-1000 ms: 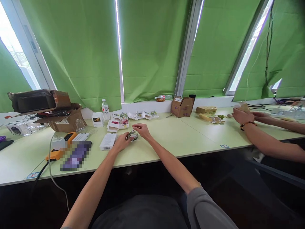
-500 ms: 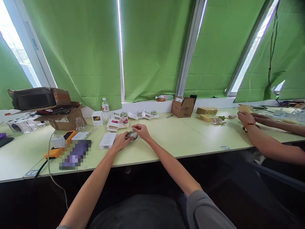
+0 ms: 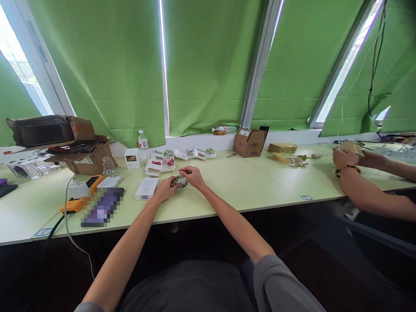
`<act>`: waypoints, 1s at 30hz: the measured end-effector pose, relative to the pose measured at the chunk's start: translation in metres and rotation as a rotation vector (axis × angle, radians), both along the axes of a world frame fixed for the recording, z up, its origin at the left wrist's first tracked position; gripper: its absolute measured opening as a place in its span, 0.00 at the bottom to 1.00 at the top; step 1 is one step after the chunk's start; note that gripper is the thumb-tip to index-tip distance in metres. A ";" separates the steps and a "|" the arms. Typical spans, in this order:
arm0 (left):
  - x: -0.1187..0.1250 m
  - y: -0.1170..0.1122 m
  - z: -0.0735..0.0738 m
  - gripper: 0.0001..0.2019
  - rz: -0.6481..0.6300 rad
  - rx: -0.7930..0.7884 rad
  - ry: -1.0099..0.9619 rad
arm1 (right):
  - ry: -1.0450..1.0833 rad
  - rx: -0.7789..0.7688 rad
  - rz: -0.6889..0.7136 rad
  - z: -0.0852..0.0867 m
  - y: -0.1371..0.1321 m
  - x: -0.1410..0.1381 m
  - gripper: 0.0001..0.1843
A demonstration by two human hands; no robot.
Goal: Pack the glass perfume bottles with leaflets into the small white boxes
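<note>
Head view shows first the two bare forearms that reach forward over the edge of the pale green bench. The left hand cups a small round glass ornament from the left side, and the right hand pinches at its top with the fingertips; the ornament sits between both hands, low over the bench or touching it, I cannot tell which. So both hands are closed on the same small thing. It looks like smooth glass with something green inside, and the hold is only by fingertips. In my judgement it can slip and roll toward the near edge if the right hand pulls too hard on the top part. A strong squeeze may also crack it.

Just left of the left hand lies a white box with a barcode. It is near enough that the wrist can push it. Further left are an orange tool with its cable, and behind it an open cardboard box. Behind the hands stand small printed boxes and a water bottle. At far right, the hands of another person work apart from this.
</note>
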State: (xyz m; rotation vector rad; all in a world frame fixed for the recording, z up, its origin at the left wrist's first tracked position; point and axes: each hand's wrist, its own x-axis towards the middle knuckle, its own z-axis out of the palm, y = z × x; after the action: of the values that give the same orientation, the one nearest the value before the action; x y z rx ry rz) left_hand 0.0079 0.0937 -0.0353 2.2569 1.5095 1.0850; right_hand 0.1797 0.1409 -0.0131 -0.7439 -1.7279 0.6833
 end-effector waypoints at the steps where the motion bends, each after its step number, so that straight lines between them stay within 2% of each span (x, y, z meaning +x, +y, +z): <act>1: 0.000 0.000 0.000 0.16 0.002 0.000 0.002 | 0.000 -0.002 0.000 0.000 0.000 0.000 0.11; 7: 0.001 -0.001 0.001 0.16 0.016 0.005 0.018 | -0.010 -0.013 -0.014 -0.002 0.002 -0.001 0.11; 17: 0.000 0.000 -0.001 0.16 0.024 0.027 0.041 | -0.171 0.219 -0.115 -0.006 0.000 0.000 0.08; 30: 0.001 -0.002 0.001 0.16 0.041 0.023 0.060 | -0.214 0.214 -0.145 -0.006 -0.002 0.000 0.08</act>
State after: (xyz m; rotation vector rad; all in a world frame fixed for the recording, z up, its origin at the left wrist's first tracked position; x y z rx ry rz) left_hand 0.0090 0.0917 -0.0343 2.3029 1.5814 1.0606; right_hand 0.1798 0.1385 -0.0194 -0.8055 -1.8845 0.3222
